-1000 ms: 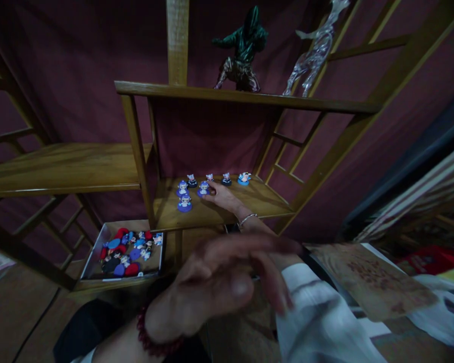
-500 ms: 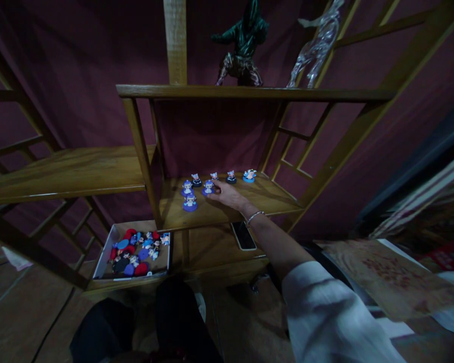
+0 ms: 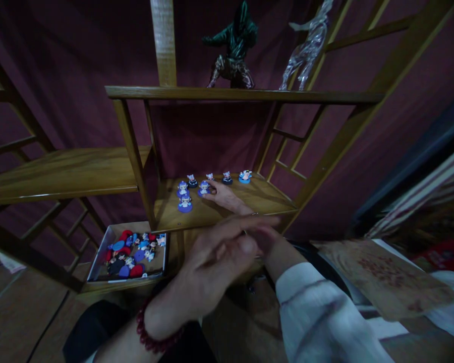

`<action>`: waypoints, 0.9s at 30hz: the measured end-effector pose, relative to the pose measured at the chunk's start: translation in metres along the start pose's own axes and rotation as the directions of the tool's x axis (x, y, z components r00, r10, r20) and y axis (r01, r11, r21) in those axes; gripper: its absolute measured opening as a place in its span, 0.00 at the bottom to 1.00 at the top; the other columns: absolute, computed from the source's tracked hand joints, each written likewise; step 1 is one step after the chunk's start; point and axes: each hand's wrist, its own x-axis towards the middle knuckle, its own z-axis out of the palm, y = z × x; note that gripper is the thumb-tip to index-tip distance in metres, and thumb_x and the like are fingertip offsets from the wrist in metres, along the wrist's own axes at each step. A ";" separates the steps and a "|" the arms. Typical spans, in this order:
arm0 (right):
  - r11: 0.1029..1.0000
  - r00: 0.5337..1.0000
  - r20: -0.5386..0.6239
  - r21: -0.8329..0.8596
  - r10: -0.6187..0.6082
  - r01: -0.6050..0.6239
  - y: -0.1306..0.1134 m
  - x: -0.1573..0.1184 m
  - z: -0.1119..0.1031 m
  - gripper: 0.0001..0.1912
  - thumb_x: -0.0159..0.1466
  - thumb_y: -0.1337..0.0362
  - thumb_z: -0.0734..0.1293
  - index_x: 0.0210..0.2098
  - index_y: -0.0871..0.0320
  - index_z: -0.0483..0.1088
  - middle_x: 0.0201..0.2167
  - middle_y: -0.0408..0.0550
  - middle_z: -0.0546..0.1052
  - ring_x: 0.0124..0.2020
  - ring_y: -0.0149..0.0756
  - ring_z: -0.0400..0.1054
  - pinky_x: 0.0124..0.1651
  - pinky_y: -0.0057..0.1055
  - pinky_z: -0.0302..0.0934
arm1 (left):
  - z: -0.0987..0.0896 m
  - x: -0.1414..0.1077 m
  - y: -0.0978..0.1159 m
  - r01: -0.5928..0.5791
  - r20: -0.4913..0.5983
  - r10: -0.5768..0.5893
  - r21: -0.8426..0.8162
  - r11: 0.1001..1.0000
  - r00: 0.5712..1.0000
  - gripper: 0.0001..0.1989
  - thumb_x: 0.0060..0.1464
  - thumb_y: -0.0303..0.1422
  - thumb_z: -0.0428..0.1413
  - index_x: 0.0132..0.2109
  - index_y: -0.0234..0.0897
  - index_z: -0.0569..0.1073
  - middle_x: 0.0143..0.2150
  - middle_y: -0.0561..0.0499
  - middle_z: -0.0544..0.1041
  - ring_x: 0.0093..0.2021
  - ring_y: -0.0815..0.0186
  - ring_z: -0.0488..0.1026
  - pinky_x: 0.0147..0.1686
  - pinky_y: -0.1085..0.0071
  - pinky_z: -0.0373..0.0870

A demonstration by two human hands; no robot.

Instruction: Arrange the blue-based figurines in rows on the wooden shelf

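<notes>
My right hand point(image 3: 225, 196) reaches onto the middle shelf point(image 3: 166, 219), its thumb and fingers closed at the side of a small purple-based figurine point(image 3: 204, 188). Two matching purple figurines stand left of it, one behind point(image 3: 182, 189) and one in front point(image 3: 185, 203). Behind are a few dark-based figurines point(image 3: 227, 177), one partly hidden by my fingers, and a blue-based figurine point(image 3: 245, 176) at the right. My left hand point(image 3: 215, 259), wearing a dark red bead bracelet, is open with fingers stretched across my right forearm. Whether it touches the forearm I cannot tell.
A shallow cardboard box point(image 3: 98, 262) holding many jumbled figurines sits at lower left. Above, a green hooded statue point(image 3: 234, 48) and a clear statue point(image 3: 306, 50) stand on the upper shelf point(image 3: 249, 94). Wooden posts point(image 3: 130, 161) frame the middle shelf. A patterned brown sheet point(image 3: 386, 277) lies at right.
My left hand has come into view from below and now crosses over my right forearm, covering the phone and wrist bracelet. My right hand stays at the same figurine; the view shifted slightly.
</notes>
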 end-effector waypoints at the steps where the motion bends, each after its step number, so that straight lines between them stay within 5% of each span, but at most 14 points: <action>1: 1.000 1.000 0.006 0.002 0.015 -0.015 -0.001 0.000 -0.001 0.30 0.51 0.59 0.69 0.53 0.57 0.62 0.39 0.47 0.73 0.35 0.31 0.67 0.40 0.29 0.62 | 0.000 0.006 -0.010 0.052 -0.063 -0.047 0.077 0.996 0.997 0.13 0.54 0.34 0.49 0.45 0.38 0.72 0.44 0.47 0.75 0.45 0.63 0.70 0.45 0.67 0.66; 5: 0.997 1.000 0.000 0.070 0.019 -0.019 0.000 0.001 0.000 0.28 0.52 0.61 0.68 0.52 0.57 0.62 0.40 0.48 0.73 0.35 0.31 0.67 0.40 0.30 0.63 | -0.011 0.037 -0.068 0.277 -0.361 -0.135 0.377 0.884 0.923 0.12 0.50 0.26 0.48 0.41 0.37 0.72 0.52 0.47 0.69 0.50 0.63 0.67 0.49 0.64 0.65; 8: 0.986 0.999 -0.035 0.165 -0.010 0.016 0.002 0.001 0.002 0.25 0.54 0.63 0.67 0.51 0.56 0.63 0.41 0.47 0.73 0.37 0.30 0.68 0.42 0.29 0.63 | -0.020 0.054 -0.099 0.315 -0.398 -0.103 0.515 0.797 0.912 0.13 0.50 0.25 0.46 0.40 0.37 0.73 0.54 0.47 0.68 0.55 0.61 0.63 0.50 0.61 0.63; 11: 0.974 0.997 -0.068 0.222 -0.037 0.051 0.002 0.001 0.001 0.23 0.54 0.64 0.66 0.50 0.56 0.64 0.41 0.47 0.73 0.39 0.30 0.68 0.42 0.28 0.64 | -0.024 0.062 -0.105 0.279 -0.340 -0.050 0.671 0.687 0.939 0.13 0.49 0.24 0.46 0.39 0.36 0.73 0.53 0.46 0.69 0.57 0.62 0.60 0.53 0.62 0.61; 18: 0.975 0.994 -0.083 0.206 -0.070 0.086 0.000 0.002 -0.005 0.21 0.54 0.65 0.66 0.47 0.57 0.67 0.40 0.47 0.74 0.38 0.30 0.69 0.41 0.28 0.64 | -0.024 0.064 -0.095 0.028 -0.049 0.077 0.966 0.258 0.996 0.16 0.55 0.32 0.45 0.44 0.26 0.71 0.54 0.36 0.66 0.58 0.57 0.57 0.57 0.62 0.54; 27: 0.991 0.991 0.023 0.040 -0.132 0.131 -0.005 0.015 -0.020 0.21 0.53 0.66 0.68 0.46 0.57 0.68 0.38 0.46 0.75 0.38 0.29 0.68 0.42 0.27 0.61 | -0.025 0.065 -0.108 0.027 -0.035 0.045 0.987 0.160 0.998 0.21 0.57 0.37 0.41 0.48 0.24 0.67 0.57 0.34 0.62 0.61 0.55 0.51 0.56 0.57 0.53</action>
